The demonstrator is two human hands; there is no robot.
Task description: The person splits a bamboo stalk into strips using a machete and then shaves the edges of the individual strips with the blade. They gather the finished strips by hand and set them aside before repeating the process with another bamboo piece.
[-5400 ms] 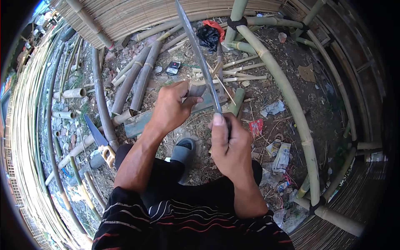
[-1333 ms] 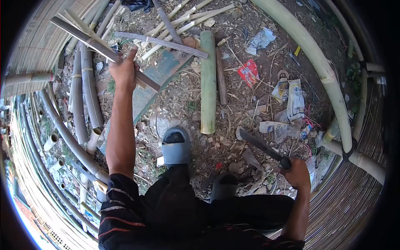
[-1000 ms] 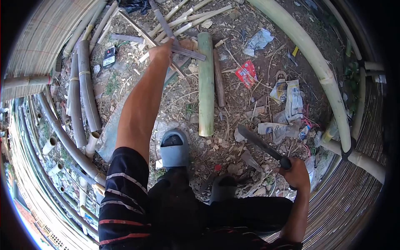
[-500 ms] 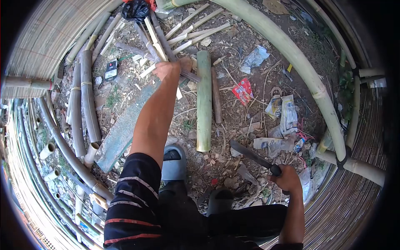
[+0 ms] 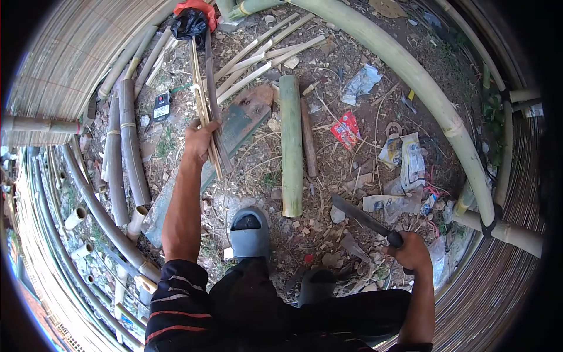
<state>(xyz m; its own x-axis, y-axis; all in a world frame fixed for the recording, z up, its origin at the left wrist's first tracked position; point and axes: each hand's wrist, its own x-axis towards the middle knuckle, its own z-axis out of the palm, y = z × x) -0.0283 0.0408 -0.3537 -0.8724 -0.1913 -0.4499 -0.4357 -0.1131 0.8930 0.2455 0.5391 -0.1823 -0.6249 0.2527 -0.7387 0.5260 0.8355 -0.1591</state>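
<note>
My left hand (image 5: 200, 139) is closed round a bundle of thin bamboo strips (image 5: 202, 100), which point up toward a black plastic bag (image 5: 189, 23). In my right hand (image 5: 411, 253) is the handle of a long dark-bladed knife (image 5: 359, 214), its blade pointing up and left. Between the hands a short green bamboo piece (image 5: 291, 146) lies on the ground, touched by neither. Beside it is a thin brown stick (image 5: 309, 141). A weathered board (image 5: 243, 123) lies beyond my left hand, partly hidden by the strips.
Split pale strips (image 5: 270, 54) lie at the top. A large bamboo pole (image 5: 404, 64) curves along the right. Plastic litter (image 5: 410, 161) lies right of centre. Dark bamboo lengths (image 5: 130, 135) and a small black device (image 5: 162, 107) are at left.
My left hand has moved left and toward me with the strips, which now stand closer together, and more of the board shows. My right hand still holds the knife in nearly the same place.
</note>
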